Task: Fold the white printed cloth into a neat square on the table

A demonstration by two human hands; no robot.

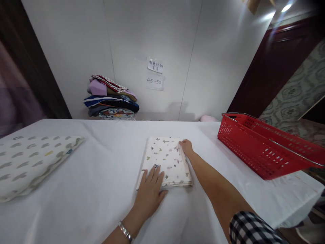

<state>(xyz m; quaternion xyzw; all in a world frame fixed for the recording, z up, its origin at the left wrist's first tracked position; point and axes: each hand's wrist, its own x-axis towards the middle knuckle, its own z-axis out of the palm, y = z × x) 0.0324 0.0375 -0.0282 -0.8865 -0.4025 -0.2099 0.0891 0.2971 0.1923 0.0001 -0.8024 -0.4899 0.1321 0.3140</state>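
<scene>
A wall note [155, 82] at upper centre reads "45-50". My left hand [149, 191] lies flat and my right hand [186, 147] rests, gripping nothing, on the folded cloth [167, 159]; the red basket [266, 149] sits at right.

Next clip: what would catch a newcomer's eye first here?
A bright red plastic basket sits at the table's right edge. At centre, the left hand and right hand rest on a folded white printed cloth. A stack of colourful folded fabrics stands against the wall.
</scene>
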